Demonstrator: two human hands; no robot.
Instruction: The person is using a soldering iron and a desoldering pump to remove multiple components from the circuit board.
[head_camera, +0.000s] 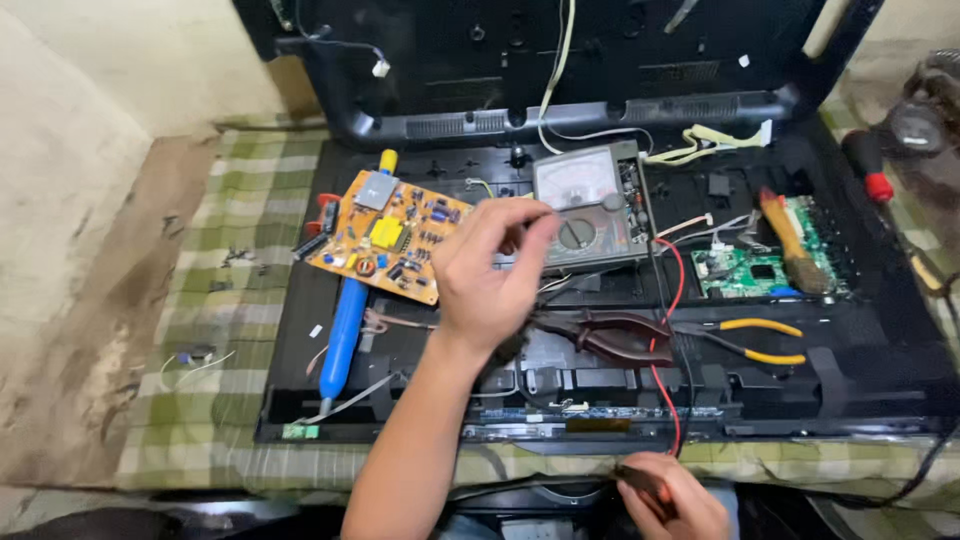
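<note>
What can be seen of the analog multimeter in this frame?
The analog multimeter is a grey, boxy meter with a pale needle scale on top and a round black selector dial below. Its right edge looks open, showing small components. It rests slightly tilted on the black casing, right of the orange circuit board. Red and black test leads trail toward the person. The left hand reaches its lower left corner; whether it touches cannot be told.

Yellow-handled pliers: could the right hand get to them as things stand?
Probably yes. The yellow-handled pliers lie uncovered, apart from the brown-handled pliers. But the right hand, low at the near edge, already pinches a probe, and a red wire runs between.
</note>
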